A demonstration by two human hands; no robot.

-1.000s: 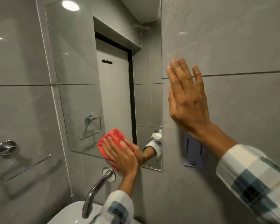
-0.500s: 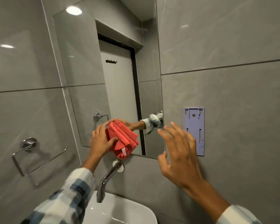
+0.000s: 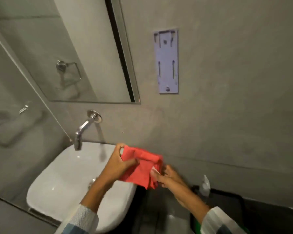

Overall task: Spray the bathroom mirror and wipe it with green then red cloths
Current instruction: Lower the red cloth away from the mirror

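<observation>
Grey tiled wall fills view. Mirror upper left. White basin below, chrome tap over it. Red cloth held off mirror, over basin's right edge. Left hand pinching cloth's left edge; right hand pinching its lower right fold.

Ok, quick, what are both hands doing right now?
Left hand: closed on the red cloth, gripping its left side.
Right hand: closed on the same cloth's right edge.
</observation>
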